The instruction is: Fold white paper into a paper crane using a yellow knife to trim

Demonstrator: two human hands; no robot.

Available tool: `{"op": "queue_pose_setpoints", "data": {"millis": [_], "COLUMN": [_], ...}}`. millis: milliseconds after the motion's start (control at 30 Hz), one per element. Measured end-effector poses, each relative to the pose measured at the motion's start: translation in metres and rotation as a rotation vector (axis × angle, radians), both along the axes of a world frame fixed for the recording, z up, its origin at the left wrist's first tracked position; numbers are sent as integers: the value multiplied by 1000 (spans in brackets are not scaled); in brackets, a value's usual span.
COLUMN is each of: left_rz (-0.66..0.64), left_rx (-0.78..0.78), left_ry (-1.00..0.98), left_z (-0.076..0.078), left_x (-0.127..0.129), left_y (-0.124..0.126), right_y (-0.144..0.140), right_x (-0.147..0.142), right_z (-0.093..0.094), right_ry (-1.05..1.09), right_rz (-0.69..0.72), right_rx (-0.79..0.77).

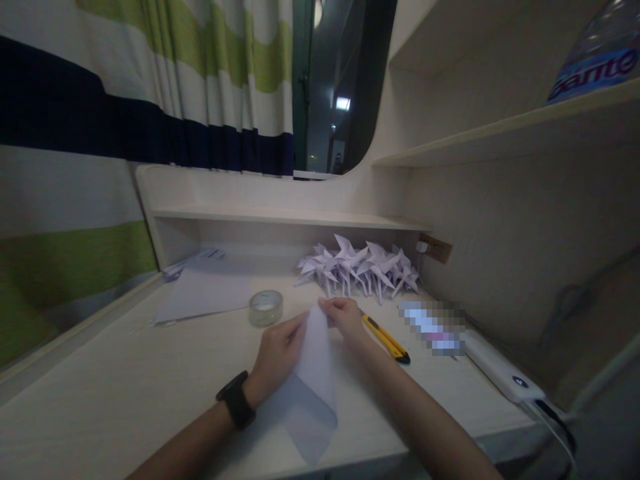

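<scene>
A white sheet of paper, curled over into a cone-like shape, is held between both hands above the desk. My left hand, with a black watch on its wrist, grips the sheet's left side near the top. At the narrow upper tip, my right hand pinches the paper between thumb and fingers. The lower corner of the sheet hangs toward the desk's front edge. Just beyond my left hand lies a roll of clear tape. A yellow and black utility knife rests to the right of my right hand.
Folded paper pinwheels are heaped at the back. Flat paper sheets lie at back left. On the right are a blurred-out phone and a white power strip with cables. A shelf holding a bottle overhangs the right side.
</scene>
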State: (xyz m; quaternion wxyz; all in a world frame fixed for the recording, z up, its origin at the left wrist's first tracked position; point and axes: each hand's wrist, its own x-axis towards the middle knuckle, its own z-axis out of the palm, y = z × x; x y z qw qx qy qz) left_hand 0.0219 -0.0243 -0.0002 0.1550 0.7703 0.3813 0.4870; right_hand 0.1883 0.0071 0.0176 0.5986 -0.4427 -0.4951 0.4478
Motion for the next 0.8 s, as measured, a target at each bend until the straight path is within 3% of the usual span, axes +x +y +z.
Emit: {"op": "queue_pose_setpoints", "data": {"millis": [133,467,633,800], "left_rz": [2,72,108,90], "left_rx": [23,31,49,46], "left_ry": [-9,21,11,-15], "left_z": [2,6,5,2], "left_x": [0,0,-1,-1], "left_y": [-1,-1,1,2], "right_y": [-2,-2,-4,-3], "right_x": [-1,-2,-3,-2], "right_z": [0,-3,-3,-6], "right_ry": [-29,-54,-70,-25], "right_rz": [-27,79,198,211], "right_rx": [7,-50,-129,-143]}}
